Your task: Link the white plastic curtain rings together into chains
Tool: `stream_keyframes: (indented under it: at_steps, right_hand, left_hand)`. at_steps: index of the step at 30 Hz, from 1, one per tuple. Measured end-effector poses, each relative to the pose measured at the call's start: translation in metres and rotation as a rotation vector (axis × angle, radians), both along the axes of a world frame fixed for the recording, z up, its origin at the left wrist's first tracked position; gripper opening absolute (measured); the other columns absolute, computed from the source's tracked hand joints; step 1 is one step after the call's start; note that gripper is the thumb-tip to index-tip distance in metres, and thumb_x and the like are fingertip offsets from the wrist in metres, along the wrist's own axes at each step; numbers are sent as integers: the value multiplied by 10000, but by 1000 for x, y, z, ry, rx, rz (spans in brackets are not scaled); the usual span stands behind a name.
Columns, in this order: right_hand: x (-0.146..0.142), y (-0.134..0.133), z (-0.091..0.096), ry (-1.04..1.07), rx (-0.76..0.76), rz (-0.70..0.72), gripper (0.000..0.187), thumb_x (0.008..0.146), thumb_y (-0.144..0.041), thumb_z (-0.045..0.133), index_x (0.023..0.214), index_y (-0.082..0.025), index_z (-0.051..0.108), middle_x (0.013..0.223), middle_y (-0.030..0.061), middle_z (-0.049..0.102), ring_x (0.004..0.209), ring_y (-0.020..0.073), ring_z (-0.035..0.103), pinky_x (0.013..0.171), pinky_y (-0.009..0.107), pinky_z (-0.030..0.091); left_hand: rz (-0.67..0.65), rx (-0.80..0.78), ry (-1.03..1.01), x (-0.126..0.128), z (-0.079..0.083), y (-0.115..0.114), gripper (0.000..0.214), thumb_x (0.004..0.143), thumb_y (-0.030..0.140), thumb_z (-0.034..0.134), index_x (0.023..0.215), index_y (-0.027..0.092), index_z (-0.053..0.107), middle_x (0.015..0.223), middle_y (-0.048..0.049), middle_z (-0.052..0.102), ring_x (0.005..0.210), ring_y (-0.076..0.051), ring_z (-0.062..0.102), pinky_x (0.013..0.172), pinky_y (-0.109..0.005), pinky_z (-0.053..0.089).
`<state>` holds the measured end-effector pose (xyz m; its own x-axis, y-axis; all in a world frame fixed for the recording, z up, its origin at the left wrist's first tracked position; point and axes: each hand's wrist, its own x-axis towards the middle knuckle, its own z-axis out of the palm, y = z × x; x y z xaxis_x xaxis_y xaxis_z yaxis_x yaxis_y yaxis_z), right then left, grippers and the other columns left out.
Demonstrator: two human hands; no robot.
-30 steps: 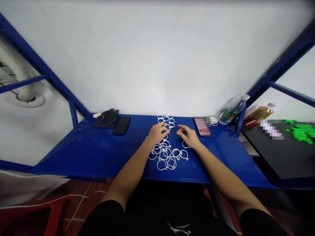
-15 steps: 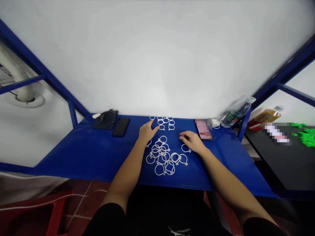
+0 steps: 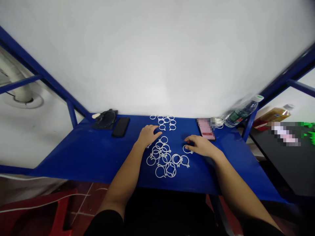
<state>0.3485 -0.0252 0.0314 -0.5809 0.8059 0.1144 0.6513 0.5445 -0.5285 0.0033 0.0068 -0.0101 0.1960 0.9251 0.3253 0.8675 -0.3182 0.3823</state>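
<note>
Several thin white plastic rings with small tabs lie in a loose, overlapping pile on the blue table in front of me. Farther back, near the wall, more white rings are laid out close together in short rows. My left hand is above the left side of the pile, thumb and fingers apart and holding nothing; it partly hides one ring. Over a single ring to the right of the pile is my right hand, fingers bent and spread. Its thumb overlaps that ring; whether it touches is unclear.
A black phone and a crumpled black bag lie back left. Back right are a phone with a lit screen, a white cable and a clear bottle. Blue frame bars rise at both sides.
My left hand has drawn back toward me from the laid-out rings. My right hand has moved slightly right and nearer, over the single ring. The view has shifted a little.
</note>
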Motion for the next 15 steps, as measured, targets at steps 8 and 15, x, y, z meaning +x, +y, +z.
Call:
stream_keyframes:
  at_steps: [8,15]
  right_hand:
    - [-22,-4,-10,-95,82,-62,125,862,-137,672,795,-242,672,765,18,723,663,179,648,617,281,405]
    - [-40,-5,-19,301,39,-326,100,878,-246,622,977,-243,638,682,-32,711,553,161,631,549,262,416]
  left_hand:
    - [-327,19,-48,33,6,-19,368,955,423,722,1255,208,733,1192,-106,768,1102,-290,700,1000,-476,557]
    - [-517,170,-158,73,19,-42,382,942,451,755,1258,240,718,1110,-75,769,1013,-241,715,947,-433,564]
